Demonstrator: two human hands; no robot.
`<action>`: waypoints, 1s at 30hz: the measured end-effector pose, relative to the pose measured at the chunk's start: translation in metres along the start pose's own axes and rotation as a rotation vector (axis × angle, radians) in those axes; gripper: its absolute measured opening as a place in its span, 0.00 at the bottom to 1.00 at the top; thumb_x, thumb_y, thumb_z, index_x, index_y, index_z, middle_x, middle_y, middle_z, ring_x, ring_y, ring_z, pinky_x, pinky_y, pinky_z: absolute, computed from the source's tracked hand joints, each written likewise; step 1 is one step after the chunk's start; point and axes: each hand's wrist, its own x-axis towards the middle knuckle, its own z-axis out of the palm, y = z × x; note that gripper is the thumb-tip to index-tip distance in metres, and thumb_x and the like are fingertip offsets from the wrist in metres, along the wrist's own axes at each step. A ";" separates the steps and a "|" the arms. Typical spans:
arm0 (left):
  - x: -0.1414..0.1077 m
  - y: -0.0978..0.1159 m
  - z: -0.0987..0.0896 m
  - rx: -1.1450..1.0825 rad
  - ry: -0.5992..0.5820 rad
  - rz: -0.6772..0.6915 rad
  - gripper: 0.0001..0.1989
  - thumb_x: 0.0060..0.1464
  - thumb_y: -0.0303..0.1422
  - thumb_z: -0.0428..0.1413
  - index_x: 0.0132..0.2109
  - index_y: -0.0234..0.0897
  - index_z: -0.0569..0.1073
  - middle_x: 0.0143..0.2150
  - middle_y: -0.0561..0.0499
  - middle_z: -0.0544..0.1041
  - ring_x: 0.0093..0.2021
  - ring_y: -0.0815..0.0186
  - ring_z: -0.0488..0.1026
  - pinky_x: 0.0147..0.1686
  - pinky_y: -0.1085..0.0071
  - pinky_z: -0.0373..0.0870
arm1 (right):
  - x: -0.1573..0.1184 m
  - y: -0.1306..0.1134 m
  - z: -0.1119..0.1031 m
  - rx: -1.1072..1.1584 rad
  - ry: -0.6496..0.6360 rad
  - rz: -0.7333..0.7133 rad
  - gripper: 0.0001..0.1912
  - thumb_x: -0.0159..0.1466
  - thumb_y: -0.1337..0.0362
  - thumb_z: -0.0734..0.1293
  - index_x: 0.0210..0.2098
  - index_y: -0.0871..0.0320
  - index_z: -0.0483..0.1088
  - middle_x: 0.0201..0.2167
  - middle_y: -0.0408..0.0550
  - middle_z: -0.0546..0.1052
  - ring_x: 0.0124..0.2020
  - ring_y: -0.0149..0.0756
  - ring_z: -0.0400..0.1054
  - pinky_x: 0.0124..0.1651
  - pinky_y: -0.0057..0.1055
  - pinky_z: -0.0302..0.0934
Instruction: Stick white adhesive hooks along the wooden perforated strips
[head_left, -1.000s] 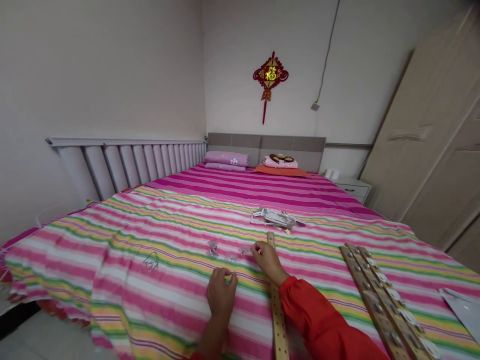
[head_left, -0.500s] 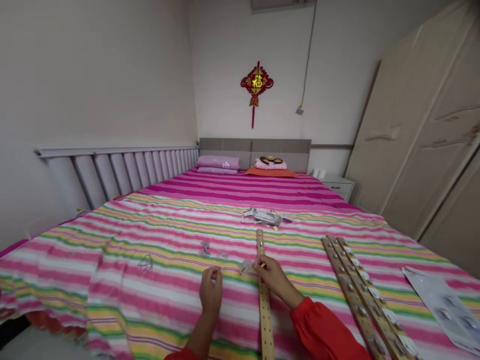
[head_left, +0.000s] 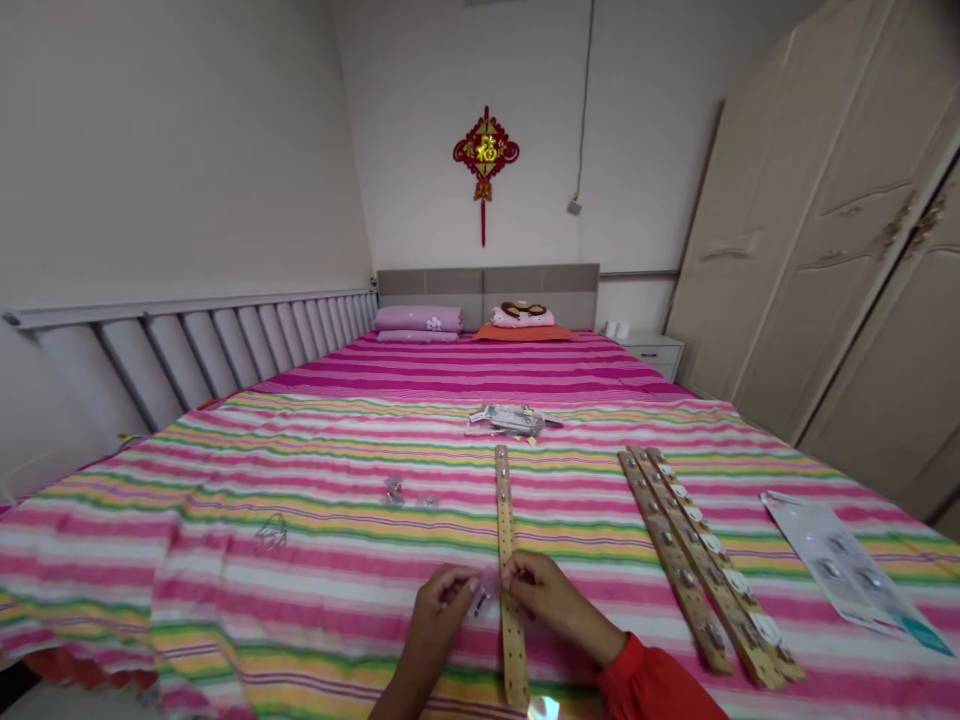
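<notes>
A small clear plastic bag (head_left: 487, 588) with dark little pieces in it spans the gap between my hands. My left hand (head_left: 444, 608) pinches its left side between thumb and fingers. On the other side, my right hand (head_left: 546, 592) has its fingertips closed at the bag's edge, over the wooden strip (head_left: 513, 640). This strip lies lengthwise on the striped cloth, with rows of small holes and a few shiny metal fittings near its far end. Another small clear bag (head_left: 394, 490) of metal parts lies left of the strip, beside a smaller clear packet (head_left: 428, 502).
Several wooden strips (head_left: 679, 560) with metal fittings and white discs lie on the right. Farther right is a clear blister pack (head_left: 847, 570). A pile of packaged items (head_left: 510, 420) sits beyond the strip. A crumpled clear wrapper (head_left: 271, 532) lies left on the striped cloth (head_left: 315, 590).
My left hand has come right to the small bag and pinches it. My right hand has drawn the bag nearer to me along the strip. The view has shifted a little right.
</notes>
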 end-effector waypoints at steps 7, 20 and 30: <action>0.002 0.012 0.013 -0.049 -0.030 -0.060 0.13 0.45 0.41 0.60 0.28 0.34 0.74 0.22 0.53 0.73 0.23 0.70 0.66 0.25 0.75 0.62 | 0.000 0.008 -0.006 0.166 0.074 0.062 0.10 0.50 0.57 0.67 0.21 0.57 0.65 0.12 0.35 0.64 0.12 0.25 0.56 0.18 0.24 0.49; 0.064 0.018 0.049 -0.202 0.045 -0.248 0.07 0.33 0.35 0.58 0.22 0.36 0.71 0.17 0.56 0.70 0.21 0.70 0.66 0.25 0.74 0.63 | 0.041 0.030 -0.020 0.274 0.467 0.076 0.14 0.44 0.54 0.72 0.20 0.59 0.70 0.13 0.40 0.70 0.11 0.25 0.55 0.16 0.25 0.50; 0.104 -0.002 0.065 -0.039 0.070 -0.313 0.03 0.36 0.31 0.54 0.20 0.37 0.69 0.15 0.56 0.69 0.19 0.70 0.66 0.24 0.74 0.62 | 0.080 0.055 -0.033 0.193 0.574 0.042 0.13 0.43 0.55 0.71 0.18 0.59 0.71 0.15 0.44 0.73 0.20 0.33 0.64 0.24 0.29 0.58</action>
